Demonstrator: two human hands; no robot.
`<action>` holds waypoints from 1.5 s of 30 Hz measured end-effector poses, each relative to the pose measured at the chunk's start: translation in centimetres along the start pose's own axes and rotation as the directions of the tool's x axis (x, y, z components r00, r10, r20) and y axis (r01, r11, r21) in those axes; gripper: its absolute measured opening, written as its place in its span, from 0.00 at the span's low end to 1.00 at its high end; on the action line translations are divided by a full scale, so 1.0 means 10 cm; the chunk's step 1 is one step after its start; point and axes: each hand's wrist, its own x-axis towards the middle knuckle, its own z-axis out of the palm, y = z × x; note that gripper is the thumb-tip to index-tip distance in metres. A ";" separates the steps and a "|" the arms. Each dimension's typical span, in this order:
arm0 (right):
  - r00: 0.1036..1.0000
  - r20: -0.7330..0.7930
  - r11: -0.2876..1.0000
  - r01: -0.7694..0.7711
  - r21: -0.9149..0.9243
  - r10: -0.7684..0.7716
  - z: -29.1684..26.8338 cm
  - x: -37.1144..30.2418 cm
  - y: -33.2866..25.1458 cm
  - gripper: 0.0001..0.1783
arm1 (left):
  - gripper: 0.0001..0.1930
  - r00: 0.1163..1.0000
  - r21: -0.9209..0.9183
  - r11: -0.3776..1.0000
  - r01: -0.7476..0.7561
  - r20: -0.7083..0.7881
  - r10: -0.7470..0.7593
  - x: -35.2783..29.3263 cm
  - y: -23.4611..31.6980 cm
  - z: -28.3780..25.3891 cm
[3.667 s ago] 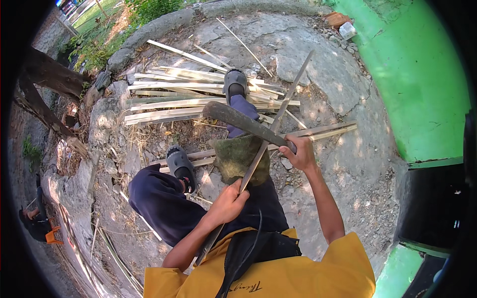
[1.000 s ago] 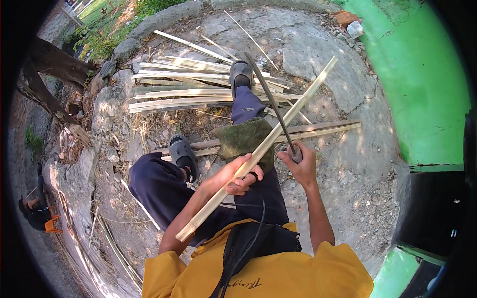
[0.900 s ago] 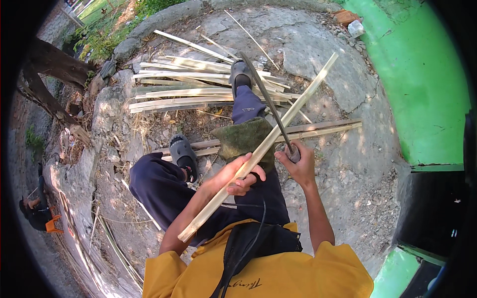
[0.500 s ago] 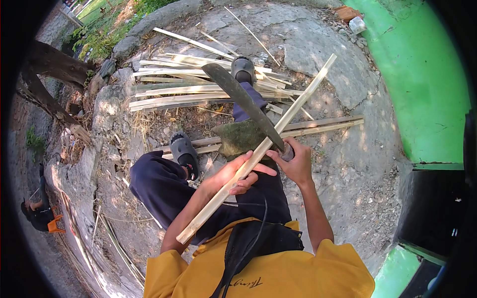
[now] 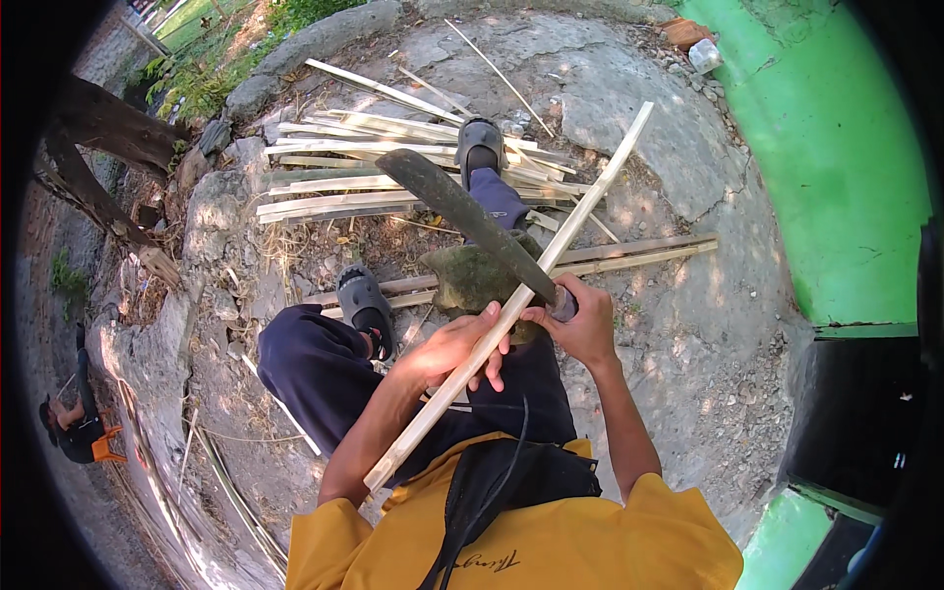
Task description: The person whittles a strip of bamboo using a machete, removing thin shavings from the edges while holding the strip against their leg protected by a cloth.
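Observation:
A long pale split-bamboo strip lies diagonally in front of me, its upper end far right and its lower end by my left forearm. Around its lower half, my left hand holds it, thumb on the near side and fingers beneath. My right hand is closed round the short handle of a machete. The dark, broad blade points far left and crosses the strip just above my hands; whether it cuts into the wood I cannot tell. Under the blade sits a mossy stone block, between my legs.
Several bamboo strips lie piled under my outstretched foot. Two more strips run behind the stone. A green wall stands on the right, wooden trunks on the left. Another person is at the far left.
The machete's tip has swung nearer and to the left. The strip has turned slightly steeper. My left forefinger, stretched out before, now bends down beneath the strip.

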 end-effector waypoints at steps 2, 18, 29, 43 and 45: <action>1.000 0.000 1.000 -0.001 -0.005 0.001 0.00 -0.01 0.00 0.32 | 0.36 0.998 0.025 1.000 0.009 -0.057 -0.007 0.00 0.01 0.03; 0.996 0.090 0.998 -0.006 0.061 0.000 -0.17 -0.24 -0.03 0.27 | 0.17 0.981 0.074 0.989 -0.125 0.159 0.112 -0.17 0.05 0.12; 0.984 0.178 0.999 -0.029 0.016 0.026 -0.16 -0.54 0.09 0.29 | 0.17 0.967 -0.019 0.997 -0.069 0.244 0.072 -0.31 -0.13 -0.08; 0.987 0.156 0.999 -0.029 0.020 0.026 -0.11 -0.39 -0.01 0.29 | 0.17 0.959 0.068 0.957 -0.284 0.004 0.284 0.00 -0.03 -0.15; 0.984 0.168 0.999 -0.048 -0.014 0.050 -0.08 -0.39 -0.01 0.29 | 0.22 0.963 0.050 0.962 -0.268 0.033 0.267 -0.04 0.04 -0.16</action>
